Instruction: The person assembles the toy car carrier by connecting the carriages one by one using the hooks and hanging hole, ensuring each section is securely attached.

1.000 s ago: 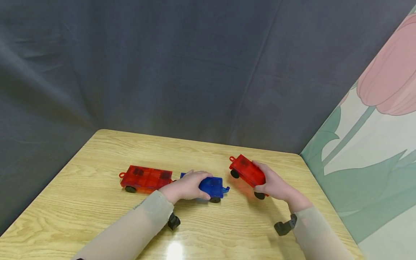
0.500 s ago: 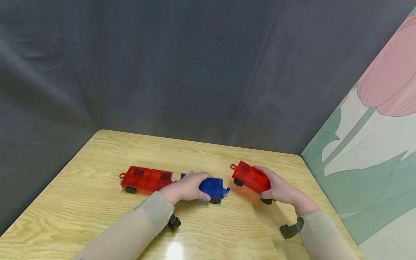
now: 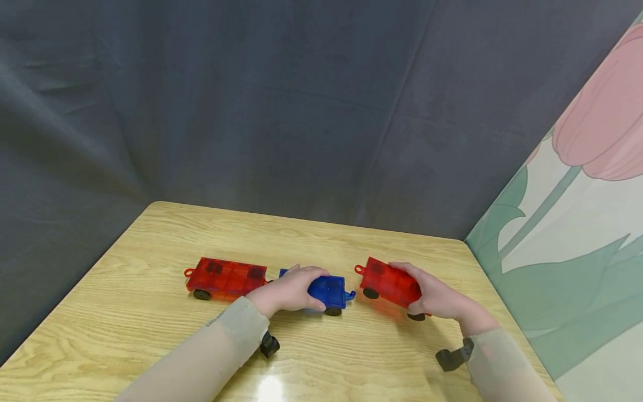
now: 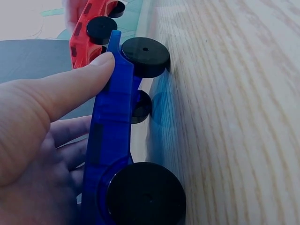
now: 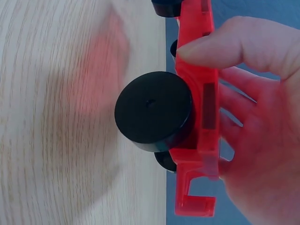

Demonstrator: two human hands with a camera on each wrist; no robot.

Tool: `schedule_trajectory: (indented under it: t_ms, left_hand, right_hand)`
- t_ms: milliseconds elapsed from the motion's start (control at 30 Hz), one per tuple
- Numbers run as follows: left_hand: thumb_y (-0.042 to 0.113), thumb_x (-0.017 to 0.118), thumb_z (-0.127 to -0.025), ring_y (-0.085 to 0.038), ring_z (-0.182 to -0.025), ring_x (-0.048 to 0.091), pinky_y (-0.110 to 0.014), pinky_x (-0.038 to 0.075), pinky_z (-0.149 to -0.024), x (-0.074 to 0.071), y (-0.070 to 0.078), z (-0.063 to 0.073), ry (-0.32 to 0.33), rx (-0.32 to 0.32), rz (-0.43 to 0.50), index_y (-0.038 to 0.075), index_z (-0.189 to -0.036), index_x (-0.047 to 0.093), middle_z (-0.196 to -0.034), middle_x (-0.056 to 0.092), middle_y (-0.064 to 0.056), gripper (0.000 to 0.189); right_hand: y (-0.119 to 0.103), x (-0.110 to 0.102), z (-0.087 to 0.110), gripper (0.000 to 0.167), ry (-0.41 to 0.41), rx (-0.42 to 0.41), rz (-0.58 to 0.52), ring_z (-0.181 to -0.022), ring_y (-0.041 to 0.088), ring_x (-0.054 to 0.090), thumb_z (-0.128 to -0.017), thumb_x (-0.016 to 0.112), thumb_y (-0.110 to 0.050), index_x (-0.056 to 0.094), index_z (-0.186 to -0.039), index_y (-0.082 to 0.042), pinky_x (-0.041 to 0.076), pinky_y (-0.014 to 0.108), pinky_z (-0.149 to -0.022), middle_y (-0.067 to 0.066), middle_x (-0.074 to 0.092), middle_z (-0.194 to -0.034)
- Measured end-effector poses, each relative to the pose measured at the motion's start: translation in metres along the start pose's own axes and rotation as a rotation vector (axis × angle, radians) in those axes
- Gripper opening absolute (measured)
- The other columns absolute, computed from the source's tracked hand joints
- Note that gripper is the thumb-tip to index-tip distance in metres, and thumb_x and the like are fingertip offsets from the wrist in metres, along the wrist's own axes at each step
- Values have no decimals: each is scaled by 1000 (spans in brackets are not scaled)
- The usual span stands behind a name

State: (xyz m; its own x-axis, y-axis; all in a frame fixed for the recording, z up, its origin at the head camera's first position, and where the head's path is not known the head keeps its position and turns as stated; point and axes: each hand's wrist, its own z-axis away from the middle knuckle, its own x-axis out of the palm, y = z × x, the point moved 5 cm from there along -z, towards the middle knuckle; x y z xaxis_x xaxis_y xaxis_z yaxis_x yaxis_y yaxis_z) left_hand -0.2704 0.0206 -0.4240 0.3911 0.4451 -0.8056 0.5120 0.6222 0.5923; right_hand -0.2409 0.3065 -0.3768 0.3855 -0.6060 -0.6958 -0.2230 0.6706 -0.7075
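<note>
My left hand (image 3: 293, 288) grips a blue toy train car (image 3: 329, 290) across its sides, its black wheels on the table. A blue hook sticks out from the car's right end. Behind it, to the left, stands a red toy train car (image 3: 228, 276) with a ring at its far left; the wrist partly hides where these two meet. My right hand (image 3: 442, 293) holds another red toy train car (image 5: 197, 79) by its sides, thumb on the near side. This car is raised off the wood and tilted, its ring end close to the blue hook but apart from it.
The light wooden table (image 3: 321, 352) runs back to a dark grey curtain (image 3: 281, 111). At the right is a wall hanging with a tulip print (image 3: 598, 128). A black wrist camera (image 3: 269, 344) hangs under the left sleeve, another black wrist camera (image 3: 452, 358) under the right.
My right hand has brought its red train car nearer and lower, shifting a little right, and the car lies more level. My left hand and the blue car stay put.
</note>
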Motion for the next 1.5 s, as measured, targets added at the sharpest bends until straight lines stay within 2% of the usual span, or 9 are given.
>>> schedule_trajectory:
  t_ms: [433,700,1067,1500]
  left_hand:
    - [38,80,-83,-26,-133,45,-50,15,-117,1,-1,0,0,1,4,14,-146,48,-145,50,-5,75]
    - [39,80,-83,-26,-133,44,-50,15,-117,1,-2,-1,2,2,-2,15,-146,47,-145,49,-5,75]
    - [39,80,-83,-26,-133,44,-51,14,-117,0,-1,1,3,-3,7,15,-146,48,-145,50,-5,75]
    - [38,80,-83,-26,-133,45,-51,15,-117,2,-3,-1,6,10,12,13,-146,47,-145,50,-5,76]
  right_hand:
    - [3,4,3,96,-87,9,7,-115,39,41,-66,73,13,36,-151,-13,47,45,-82,17,44,-136]
    - [4,8,0,97,-137,35,18,-117,40,39,-66,76,11,37,-151,-16,46,45,-83,17,42,-140]
    - [5,11,-1,98,-176,50,37,-117,38,40,-64,77,7,38,-150,-18,45,46,-85,16,41,-141]
    - [11,14,-2,97,-191,38,24,-115,37,38,-63,74,11,40,-149,-18,44,46,-86,15,39,-143]
